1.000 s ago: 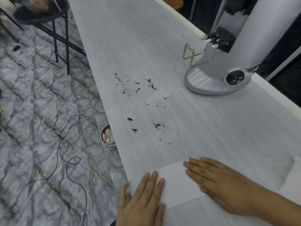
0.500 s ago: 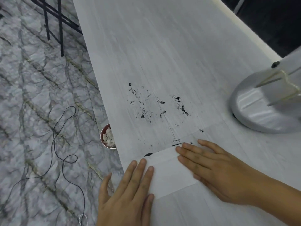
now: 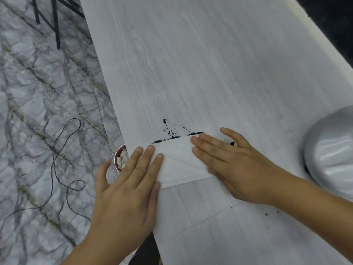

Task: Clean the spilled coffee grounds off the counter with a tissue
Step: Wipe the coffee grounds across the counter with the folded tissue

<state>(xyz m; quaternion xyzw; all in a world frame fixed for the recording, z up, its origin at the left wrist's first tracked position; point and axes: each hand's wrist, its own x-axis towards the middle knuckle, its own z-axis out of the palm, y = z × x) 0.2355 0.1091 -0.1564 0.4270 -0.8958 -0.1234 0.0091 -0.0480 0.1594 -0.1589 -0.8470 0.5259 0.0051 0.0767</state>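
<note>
A white tissue [image 3: 179,161] lies flat on the pale wood-grain counter [image 3: 210,64]. My left hand [image 3: 128,184] presses its left part with flat fingers. My right hand [image 3: 235,165] presses its right part, fingers spread. Black coffee grounds [image 3: 168,137] are heaped in a dark line along the tissue's far edge, with loose specks just beyond it. A few grains show between my right thumb and forefinger. Several stray grains [image 3: 266,214] lie on the counter near my right forearm.
The silver base of a coffee grinder [image 3: 332,148] stands at the right. On the marble floor, a small bowl of used tissue [image 3: 120,159] sits by the counter's left edge, beside a black cable [image 3: 57,159]. Black metal legs [image 3: 55,20] stand at the top left.
Both hands have pushed the tissue away from me across the counter. The scattered grounds have gathered into a line at its far edge.
</note>
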